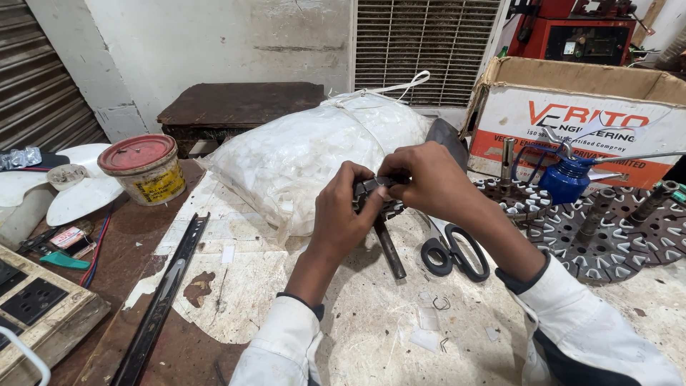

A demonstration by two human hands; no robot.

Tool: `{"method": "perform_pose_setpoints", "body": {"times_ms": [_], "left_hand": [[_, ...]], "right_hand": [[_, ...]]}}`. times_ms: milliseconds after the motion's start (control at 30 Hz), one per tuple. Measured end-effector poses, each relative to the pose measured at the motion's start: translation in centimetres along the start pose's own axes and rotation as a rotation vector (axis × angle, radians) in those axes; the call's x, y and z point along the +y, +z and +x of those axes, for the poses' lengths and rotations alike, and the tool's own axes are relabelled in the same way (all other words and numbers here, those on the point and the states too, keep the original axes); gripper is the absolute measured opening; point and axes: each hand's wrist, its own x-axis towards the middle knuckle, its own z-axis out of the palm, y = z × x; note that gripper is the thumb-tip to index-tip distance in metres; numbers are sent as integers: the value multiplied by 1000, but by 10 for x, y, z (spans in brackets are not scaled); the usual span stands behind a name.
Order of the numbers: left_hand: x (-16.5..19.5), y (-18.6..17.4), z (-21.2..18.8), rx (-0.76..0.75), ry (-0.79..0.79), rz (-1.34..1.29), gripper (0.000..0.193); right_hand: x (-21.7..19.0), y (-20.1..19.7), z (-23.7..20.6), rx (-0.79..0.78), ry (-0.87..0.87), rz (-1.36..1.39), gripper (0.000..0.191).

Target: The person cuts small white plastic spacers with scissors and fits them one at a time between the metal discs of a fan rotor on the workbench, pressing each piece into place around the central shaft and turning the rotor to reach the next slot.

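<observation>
Slotted metal core (386,209) gripped between both hands' fingers (357,187).

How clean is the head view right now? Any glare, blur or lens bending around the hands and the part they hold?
Head view: even, soft light, no hard glare. The left hand and right hand are sharp, but they shade and mostly hide the small dark slotted part with its shaft. Wide-angle bending shows at the edges, on the shutter and the cardboard box. The scissors are in focus.

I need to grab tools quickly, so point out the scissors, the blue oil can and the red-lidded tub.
scissors (454,254), head view, on the black handle loops.
blue oil can (564,180), head view, on its round body.
red-lidded tub (145,169), head view, between lid and yellow wall.
</observation>
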Motion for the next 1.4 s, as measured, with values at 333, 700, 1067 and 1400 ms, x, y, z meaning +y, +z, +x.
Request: {"method": "perform_pose_setpoints", "body": {"times_ms": [333,700,1067,1400], "left_hand": [[9,-1,3,-101,28,49,31],[2,7,5,-185,-24,93,42],[0,3,4,-195,-40,77,41],[-3,4,4,-199,-22,65,40]], "right_hand": [[22,-28,1,-241,-161,135,32],[7,-28,-5,-124,-182,-32,22],[10,-26,-5,-123,-296,-49,19],[13,-24,-4,-98,-398,-36,15]]}}
